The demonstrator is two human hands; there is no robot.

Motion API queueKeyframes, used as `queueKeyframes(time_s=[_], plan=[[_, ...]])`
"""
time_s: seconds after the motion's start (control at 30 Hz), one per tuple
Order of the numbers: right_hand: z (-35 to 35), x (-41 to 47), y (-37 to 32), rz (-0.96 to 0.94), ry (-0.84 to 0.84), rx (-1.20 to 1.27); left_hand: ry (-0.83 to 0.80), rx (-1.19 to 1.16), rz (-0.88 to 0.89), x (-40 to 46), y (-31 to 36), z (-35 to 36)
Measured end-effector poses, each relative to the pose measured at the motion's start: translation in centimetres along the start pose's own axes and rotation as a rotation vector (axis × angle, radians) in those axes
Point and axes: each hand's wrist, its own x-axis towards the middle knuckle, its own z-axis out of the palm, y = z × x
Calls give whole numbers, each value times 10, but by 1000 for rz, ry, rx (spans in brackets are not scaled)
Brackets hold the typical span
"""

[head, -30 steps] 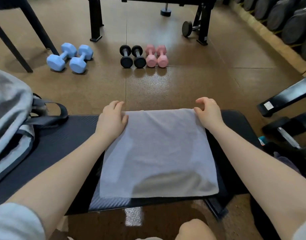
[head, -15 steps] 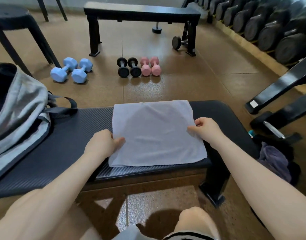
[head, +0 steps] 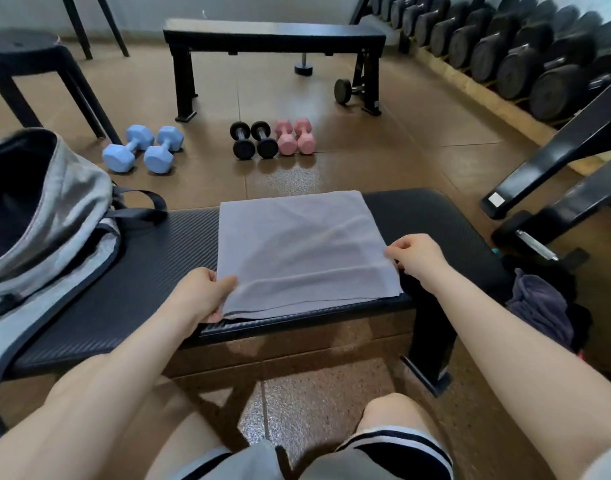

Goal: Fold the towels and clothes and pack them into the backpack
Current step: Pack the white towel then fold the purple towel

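Backpack [head: 37, 209] sits open at the left end of the desk [head: 158, 271]. Left hand [head: 202, 294] pinches the towel's [head: 304, 251] near left corner, right hand [head: 415, 256] pinches its right edge. A second ago both were at the far edge, so that fold looks done and another's probably next.

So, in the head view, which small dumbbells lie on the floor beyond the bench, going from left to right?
Blue dumbbells → black dumbbells → pink dumbbells.
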Motion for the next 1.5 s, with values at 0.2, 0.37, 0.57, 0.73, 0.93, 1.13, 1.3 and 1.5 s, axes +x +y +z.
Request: queueKeyframes(time_s=[0.2, 0.37, 0.57, 0.73, 0.93, 1.13, 1.3, 1.5], plan=[[0, -29, 2, -55, 29, -267, 13, 32, 5, -9, -7, 1], [8, -40, 0, 16, -41, -231, 63, -224, 32, -20, -14, 4], [-9, -45, 0, 206, -163, 438, -57, -417, 13, -31, -17, -2], [-12, -55, 5, 300, -182, 583, -90, -237, 45, -40, -19, -1], [-14, -62, 19, -20, -168, 491, -1, 246, 361, -57, -16, -6], [-38, -71, 20, -113, -359, 544, 252, 318, 642, -46, -24, -13], [-54, -64, 14, -311, -286, 251, 167, 50, 754, -47, -21, -26], [-56, -47, 2, -422, -274, 355, 27, -229, 722, -39, -14, -31]])
